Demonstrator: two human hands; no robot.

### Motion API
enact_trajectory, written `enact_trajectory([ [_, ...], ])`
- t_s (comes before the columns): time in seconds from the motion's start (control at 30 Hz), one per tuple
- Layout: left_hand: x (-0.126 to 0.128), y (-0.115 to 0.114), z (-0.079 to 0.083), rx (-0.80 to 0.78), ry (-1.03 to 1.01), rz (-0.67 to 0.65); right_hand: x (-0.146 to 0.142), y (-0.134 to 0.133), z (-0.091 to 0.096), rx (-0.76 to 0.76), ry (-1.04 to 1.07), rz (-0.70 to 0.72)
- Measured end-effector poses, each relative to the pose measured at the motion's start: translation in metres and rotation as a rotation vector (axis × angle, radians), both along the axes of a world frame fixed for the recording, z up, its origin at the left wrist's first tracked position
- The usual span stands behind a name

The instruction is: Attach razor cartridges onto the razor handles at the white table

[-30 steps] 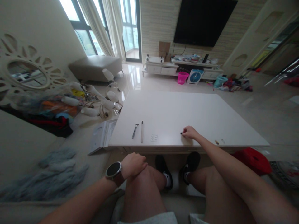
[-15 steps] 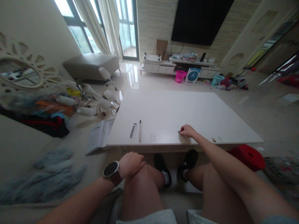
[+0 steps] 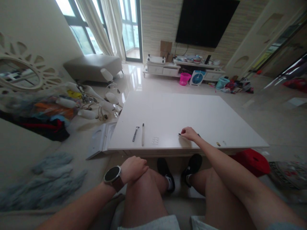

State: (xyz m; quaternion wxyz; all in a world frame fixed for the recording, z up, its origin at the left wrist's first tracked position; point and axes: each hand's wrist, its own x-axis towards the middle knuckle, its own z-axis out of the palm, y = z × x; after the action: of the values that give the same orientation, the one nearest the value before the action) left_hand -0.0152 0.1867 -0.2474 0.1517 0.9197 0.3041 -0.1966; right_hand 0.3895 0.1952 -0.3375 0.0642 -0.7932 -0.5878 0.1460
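My right hand [image 3: 189, 133] is over the white table [image 3: 177, 111], its fingers pinched on a small dark object [image 3: 179, 134], too small to name. Part of another dark thing [image 3: 198, 135] shows beside that wrist. To the left on the table lie a razor [image 3: 135, 134], a slim pale stick with a dark tip [image 3: 143, 134], perhaps a toothbrush, and a small clear piece with a grid-like pattern [image 3: 155, 140]. Right of my right hand are a small gold-and-dark piece [image 3: 218, 144] and a clear bit [image 3: 224, 142]. My left hand [image 3: 134, 168] lies on my left knee, holding nothing.
A red stool-like object [image 3: 251, 162] stands by the table's right front corner. Left of the table are a white box [image 3: 97, 140], a lamp with white shades [image 3: 106, 103] and grey fluffy cloth [image 3: 57, 179]. A pink basket [image 3: 184, 79] stands by the TV cabinet [image 3: 157, 68].
My right hand has moved a little to the left over the table with the small dark object. The dark thing beside its wrist now shows. My left hand stays on the knee.
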Motion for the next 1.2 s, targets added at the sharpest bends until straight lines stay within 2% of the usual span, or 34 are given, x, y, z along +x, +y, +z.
enact_trajectory([
  [0.23,-0.001,0.001,-0.002,0.0,0.006,-0.015,-0.063,0.035,0.007,0.098,0.076,0.106],
  [0.4,-0.002,0.001,-0.005,0.0,0.005,-0.017,-0.113,0.054,0.005,0.142,0.133,0.198],
  [0.57,-0.002,0.0,-0.004,-0.001,0.0,-0.009,-0.146,0.066,0.0,0.149,0.188,0.275],
  [0.73,-0.002,0.0,-0.005,0.015,-0.005,-0.01,-0.156,0.069,-0.003,0.087,0.224,0.327],
  [1.2,-0.002,0.0,-0.007,0.011,0.002,-0.005,-0.151,0.064,-0.005,0.029,0.186,0.325],
])
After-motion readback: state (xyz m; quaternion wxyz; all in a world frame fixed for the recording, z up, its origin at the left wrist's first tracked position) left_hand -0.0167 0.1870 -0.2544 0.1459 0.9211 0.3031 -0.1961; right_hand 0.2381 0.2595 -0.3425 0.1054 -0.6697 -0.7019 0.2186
